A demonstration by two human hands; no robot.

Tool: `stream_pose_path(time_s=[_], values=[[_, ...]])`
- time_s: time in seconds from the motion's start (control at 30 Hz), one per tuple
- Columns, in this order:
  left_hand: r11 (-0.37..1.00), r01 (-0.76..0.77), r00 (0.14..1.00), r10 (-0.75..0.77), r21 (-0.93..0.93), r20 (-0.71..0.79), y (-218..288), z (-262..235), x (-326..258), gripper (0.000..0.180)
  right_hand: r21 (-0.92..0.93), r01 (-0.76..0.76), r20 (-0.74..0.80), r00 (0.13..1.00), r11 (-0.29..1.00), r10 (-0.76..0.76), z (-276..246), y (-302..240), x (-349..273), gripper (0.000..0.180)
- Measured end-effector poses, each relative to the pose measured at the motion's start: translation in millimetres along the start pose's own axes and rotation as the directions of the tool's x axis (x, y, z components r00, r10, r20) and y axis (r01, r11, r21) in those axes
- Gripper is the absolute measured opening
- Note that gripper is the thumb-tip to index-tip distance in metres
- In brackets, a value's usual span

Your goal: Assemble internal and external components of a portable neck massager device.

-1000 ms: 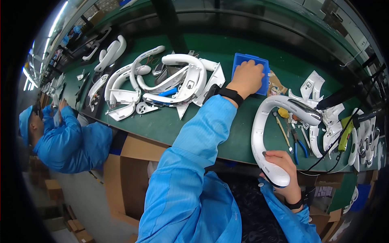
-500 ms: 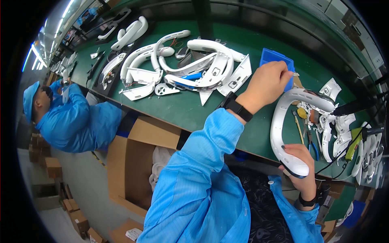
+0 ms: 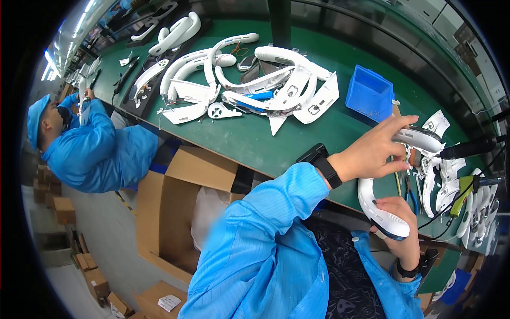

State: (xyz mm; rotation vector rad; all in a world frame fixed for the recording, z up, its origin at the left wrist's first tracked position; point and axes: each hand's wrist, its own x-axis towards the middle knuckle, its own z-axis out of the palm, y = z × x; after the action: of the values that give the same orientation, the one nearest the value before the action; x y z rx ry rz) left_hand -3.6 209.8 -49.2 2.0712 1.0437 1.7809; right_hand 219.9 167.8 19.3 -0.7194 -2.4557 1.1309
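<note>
My right hand is closed round the near end of a white, curved neck fan. Over the middle of the fan, my left hand has its fingers spread, hiding part of the curve. The index finger lies at the fan's far arm; whether the fingertips press on it I cannot tell. Close to that far end is a black, rod-shaped tool. Beyond my left hand stands an open blue bin with small bits on its bottom.
Several white neck-fan shells are heaped on the green bench. Loose white parts, blue-handled pliers and a green tool with a cable lie right. An open cardboard box stands below the bench edge; a co-worker is at left.
My left hand has moved from the blue bin nearer and to the right, over the neck fan, and its fingers have spread. My right hand keeps its hold. The view has shifted slightly.
</note>
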Motion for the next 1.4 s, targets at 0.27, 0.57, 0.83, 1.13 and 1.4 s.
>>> stream_pose_path(time_s=[0.27, 0.57, 0.83, 1.13, 1.4], values=[[0.999, 0.048, 0.995, -0.048, 0.006, -0.084, -23.0, 7.6, -3.9, 0.022, -0.202, 0.001, 0.054, 0.998, 0.979, 0.01, -27.4, -16.8, -0.2, 0.064], [0.983, 0.134, 0.986, -0.145, -0.128, -0.085, -8.7, 1.6, -1.4, 0.013, -0.113, -0.297, -0.944, 0.33, 0.948, -0.009, -195.1, 91.5, -32.8, 0.033], [0.972, 0.16, 0.982, -0.175, -0.17, -0.075, -10.5, 8.3, -3.2, 0.009, -0.072, 0.062, -0.66, 0.745, 0.995, -0.094, -162.1, 134.7, 45.0, 0.06], [0.97, 0.189, 0.98, -0.196, -0.155, -0.035, -10.1, -2.5, -2.7, 0.013, 0.416, 0.319, -0.711, 0.698, 0.851, 0.086, -110.3, 60.3, 81.6, 0.077], [0.958, 0.233, 0.972, -0.237, -0.166, -0.002, -10.0, 0.9, -2.4, 0.016, 0.518, 0.204, -0.539, 0.832, 0.831, 0.131, -91.4, 18.5, 85.5, 0.11]])
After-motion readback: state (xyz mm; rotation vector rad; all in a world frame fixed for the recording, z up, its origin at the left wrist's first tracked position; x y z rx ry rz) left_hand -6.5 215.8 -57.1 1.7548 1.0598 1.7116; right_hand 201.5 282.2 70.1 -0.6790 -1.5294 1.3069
